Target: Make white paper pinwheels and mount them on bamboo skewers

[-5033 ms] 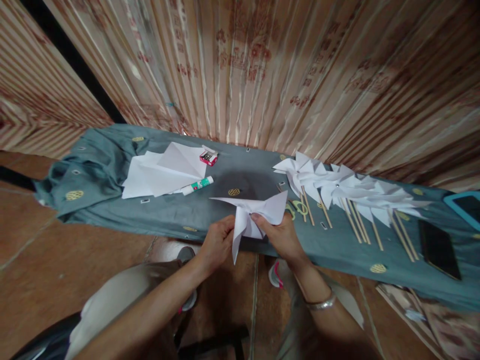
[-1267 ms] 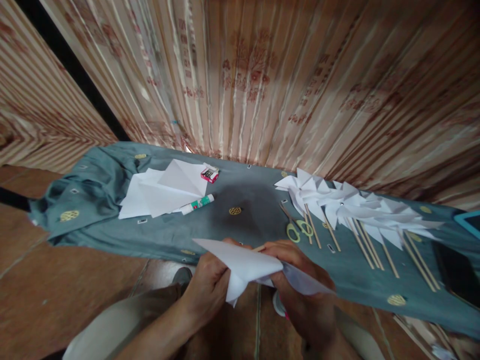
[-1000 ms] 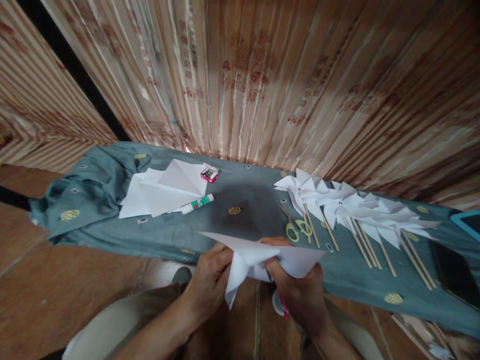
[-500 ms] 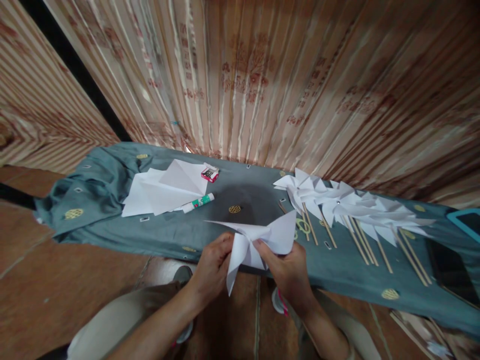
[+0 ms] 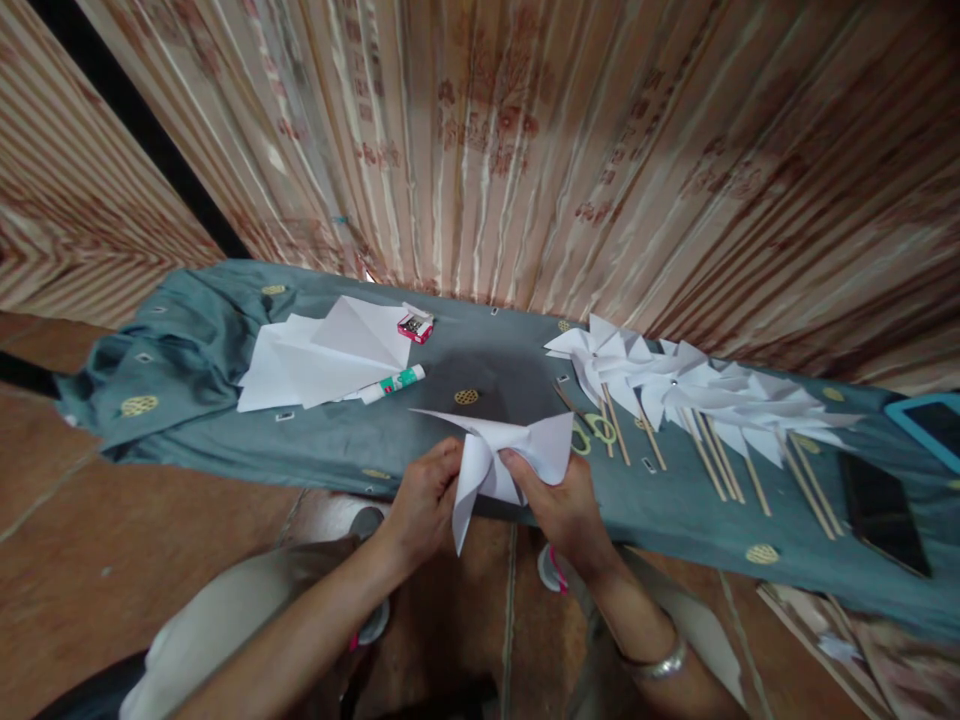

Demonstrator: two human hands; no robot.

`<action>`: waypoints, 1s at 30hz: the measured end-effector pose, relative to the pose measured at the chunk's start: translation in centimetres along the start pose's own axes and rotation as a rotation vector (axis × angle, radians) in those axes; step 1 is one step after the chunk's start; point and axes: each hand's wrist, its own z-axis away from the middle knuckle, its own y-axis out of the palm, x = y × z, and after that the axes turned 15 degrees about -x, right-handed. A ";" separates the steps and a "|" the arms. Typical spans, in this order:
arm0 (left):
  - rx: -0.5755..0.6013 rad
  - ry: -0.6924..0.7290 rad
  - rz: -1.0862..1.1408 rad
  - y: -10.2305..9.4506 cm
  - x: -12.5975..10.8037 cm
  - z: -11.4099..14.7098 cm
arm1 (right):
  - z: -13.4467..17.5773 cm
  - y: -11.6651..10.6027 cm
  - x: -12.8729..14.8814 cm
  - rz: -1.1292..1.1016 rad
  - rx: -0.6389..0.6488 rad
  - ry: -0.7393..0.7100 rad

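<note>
Between my two hands is a white paper pinwheel (image 5: 495, 435), its corners curled in toward the middle. My left hand (image 5: 429, 500) grips it on the left side, fingers bent and partly behind the paper. The thumb of my right hand (image 5: 562, 505) presses on the folded centre, with the other fingers hidden behind it. The pinwheel is held just above the near edge of the cloth-covered table (image 5: 315, 445). Close by on the right, a pair of scissors (image 5: 596, 432) with yellow-green handles lies partly under sticks.
White paper sheets (image 5: 300, 365), a glue stick (image 5: 391, 384) and a small red box (image 5: 415, 325) lie to the left. Finished pinwheels (image 5: 690, 390) on wooden sticks (image 5: 709, 460) overlap on the right, near a dark phone (image 5: 885, 515) and a blue-edged device (image 5: 930, 420). A curtain (image 5: 480, 150) hangs behind.
The whole scene sits slightly higher as the view tilts down. My right thumb has shifted a little on the paper, and the right blade is bent in more. Both hands keep their hold.
</note>
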 end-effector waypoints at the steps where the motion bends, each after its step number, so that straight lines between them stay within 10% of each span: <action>1: 0.003 -0.002 -0.004 0.1 0.1 0.0 | -0.1 0.0 -0.2 0.010 0.002 -0.006; 30: -0.054 -0.398 0.245 0.6 0.0 -0.4 | -1.1 -0.2 -0.8 -0.046 -0.019 0.023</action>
